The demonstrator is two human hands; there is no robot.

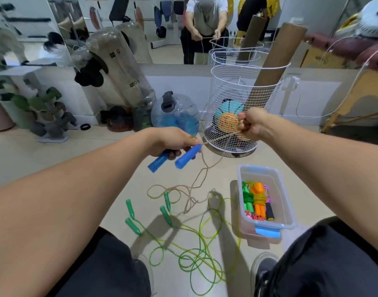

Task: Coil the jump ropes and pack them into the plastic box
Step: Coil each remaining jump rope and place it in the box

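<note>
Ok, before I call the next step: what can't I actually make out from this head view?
- Grip of the left hand on the blue handles: handle tops hidden by its fingers.
- Tan rope inside the right hand: covered by the fist.
- Plastic box contents: rope count unclear, bundles overlap.
- Green ropes: tangled loops, partly hidden by the legs.

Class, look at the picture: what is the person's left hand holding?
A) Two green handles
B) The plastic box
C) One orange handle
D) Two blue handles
D: the left hand grips both blue handles of the tan rope, which the right hand pulls taut.
</note>
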